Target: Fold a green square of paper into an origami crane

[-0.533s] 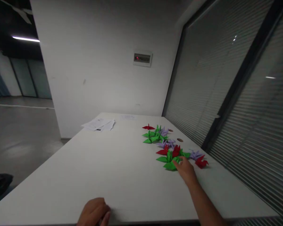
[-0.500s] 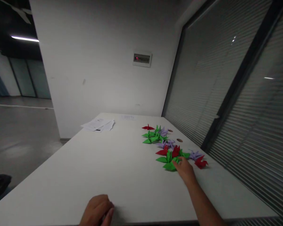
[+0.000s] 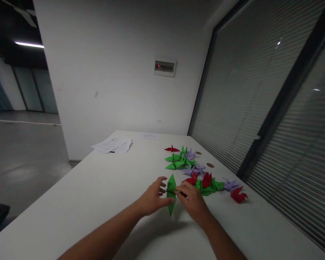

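Observation:
A green paper crane [image 3: 171, 192] is held just above the white table [image 3: 103, 195], wings pointing up and down. My left hand [image 3: 151, 198] pinches it from the left and my right hand [image 3: 193, 200] pinches it from the right. Right behind my right hand lies a heap of folded cranes [image 3: 206, 180] in red, green and lilac. A second cluster of green and lilac cranes [image 3: 180, 159] sits farther back, with a single red crane [image 3: 172, 148] beside it.
A stack of white papers [image 3: 111, 145] lies at the table's far left. A lone red crane [image 3: 238, 195] rests near the right edge. A glass wall with blinds [image 3: 260, 108] runs along the right side. Two small brown discs [image 3: 210, 165] lie by the cranes.
My right hand has lifted a green crane out of the heap and pulled it toward me. My left hand came up from the table's near edge and took hold of the crane too.

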Demonstrator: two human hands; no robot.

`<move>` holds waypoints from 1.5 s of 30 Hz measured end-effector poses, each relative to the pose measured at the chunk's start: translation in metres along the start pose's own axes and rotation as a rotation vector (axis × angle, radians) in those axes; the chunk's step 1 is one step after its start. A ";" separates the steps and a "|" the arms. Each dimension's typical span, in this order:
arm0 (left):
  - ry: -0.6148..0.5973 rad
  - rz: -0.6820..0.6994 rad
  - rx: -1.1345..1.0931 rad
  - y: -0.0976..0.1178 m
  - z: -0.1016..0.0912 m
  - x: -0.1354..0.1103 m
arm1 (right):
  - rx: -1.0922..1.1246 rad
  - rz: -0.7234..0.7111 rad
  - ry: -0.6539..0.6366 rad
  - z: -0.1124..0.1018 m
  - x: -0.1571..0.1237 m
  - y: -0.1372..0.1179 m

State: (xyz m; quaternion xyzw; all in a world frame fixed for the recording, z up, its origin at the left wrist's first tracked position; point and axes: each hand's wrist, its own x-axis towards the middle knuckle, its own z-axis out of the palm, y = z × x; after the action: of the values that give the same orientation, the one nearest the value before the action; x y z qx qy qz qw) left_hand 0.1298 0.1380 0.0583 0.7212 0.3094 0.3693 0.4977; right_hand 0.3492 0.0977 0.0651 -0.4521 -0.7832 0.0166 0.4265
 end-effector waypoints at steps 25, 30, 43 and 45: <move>0.290 -0.093 -0.315 -0.048 -0.019 -0.005 | 0.104 -0.070 0.158 0.096 0.031 -0.009; 0.275 -0.093 -0.370 -0.051 -0.016 -0.007 | 0.155 -0.052 0.157 0.099 0.022 -0.007; 0.406 -0.087 -0.180 -0.066 -0.017 -0.006 | 0.132 -0.107 0.146 0.110 0.016 -0.009; 0.395 -0.091 -0.211 -0.067 -0.018 -0.005 | 0.139 -0.097 0.173 0.107 0.016 -0.010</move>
State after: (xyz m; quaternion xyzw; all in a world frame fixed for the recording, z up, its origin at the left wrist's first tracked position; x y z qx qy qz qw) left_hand 0.1060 0.1636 -0.0021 0.5639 0.3928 0.5109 0.5164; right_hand 0.2652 0.1415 0.0117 -0.3828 -0.7613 0.0109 0.5232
